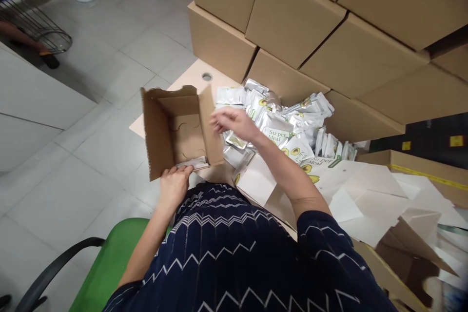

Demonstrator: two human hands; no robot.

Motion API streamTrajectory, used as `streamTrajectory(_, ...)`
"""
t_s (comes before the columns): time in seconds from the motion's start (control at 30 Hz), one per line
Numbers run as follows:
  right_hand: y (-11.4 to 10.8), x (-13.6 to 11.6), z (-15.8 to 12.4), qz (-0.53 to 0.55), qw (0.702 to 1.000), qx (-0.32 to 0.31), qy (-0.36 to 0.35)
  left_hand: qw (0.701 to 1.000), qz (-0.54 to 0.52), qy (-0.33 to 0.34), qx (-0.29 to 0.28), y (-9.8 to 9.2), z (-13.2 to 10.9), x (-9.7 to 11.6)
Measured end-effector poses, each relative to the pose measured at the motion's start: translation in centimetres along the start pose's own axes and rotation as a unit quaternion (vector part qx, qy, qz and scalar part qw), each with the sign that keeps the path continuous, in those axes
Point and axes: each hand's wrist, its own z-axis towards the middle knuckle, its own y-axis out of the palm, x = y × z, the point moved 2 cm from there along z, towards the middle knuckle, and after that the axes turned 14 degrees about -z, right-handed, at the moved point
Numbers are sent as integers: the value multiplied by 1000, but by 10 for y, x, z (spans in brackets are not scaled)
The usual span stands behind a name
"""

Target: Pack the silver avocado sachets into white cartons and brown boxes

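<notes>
An open brown cardboard box (157, 131) stands tilted at the table's left edge, its opening facing me. My left hand (174, 185) is closed over the near rim of the box, fingertips next to a flat white and silver packet (193, 163) lying inside. My right hand (234, 121) hovers by the box's right flap (210, 129), fingers loosely bent and slightly apart, with nothing visible in them. Beyond and below it lies a pile of silver pouches (274, 124), some printed "Super Meal" with avocado pictures.
Large brown cartons (292, 24) are stacked along the table's back. White opened boxes (365, 180) crowd the right side. A small white carton (256, 180) sits close to my body. A green chair (109, 258) is at lower left, and a wire rack (40, 24) stands on the floor.
</notes>
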Motion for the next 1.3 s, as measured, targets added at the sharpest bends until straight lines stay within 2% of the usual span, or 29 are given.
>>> streamTrajectory(0.07,-27,26,8,19,991,120,49,1000,19,-13,11,-4,0,-7)
streamTrajectory(0.13,-45,57,15,-19,977,176,121,1000,17,-16,0,-6,4,-10)
streamTrajectory(0.2,-53,85,22,-106,965,151,189,1000,-7,-8,-24,-3,10,-7)
streamTrajectory(0.3,-53,102,30,-268,939,22,217,998,-33,8,-50,6,18,3)
streamTrajectory(0.4,-54,92,39,-366,908,-84,185,998,-50,11,-43,14,21,9)
streamTrajectory(0.47,-56,78,48,-393,901,-101,153,998,-54,12,-37,17,21,10)
streamTrajectory(0.57,-55,54,62,-372,925,-23,78,998,-50,10,-44,19,21,9)
streamTrajectory(0.63,-48,43,68,-319,946,45,32,997,-58,-1,-51,18,21,9)
streamTrajectory(0.7,-38,35,73,-274,958,84,0,996,-60,-10,-60,17,22,9)
streamTrajectory(0.8,-24,25,72,-254,956,139,-39,996,-44,-13,-79,14,23,10)
streamTrajectory(0.9,-11,8,60,-292,934,171,-117,995,-41,-17,-90,12,23,12)
streamTrajectory(0.97,-3,-1,47,-348,912,127,-177,995,-45,-23,-90,11,22,13)
streamTrajectory(1.03,2,0,35,-407,892,57,-187,996,-47,-23,-79,10,21,16)
streamTrajectory(1.1,2,12,26,-453,881,3,-135,997,-48,-16,-55,10,18,18)
streamTrajectory(1.2,-4,44,24,-492,869,-51,-11,998,-55,-13,-17,11,15,19)
streamTrajectory(1.3,0,76,28,-462,877,-122,48,997,-71,-27,-14,12,14,16)
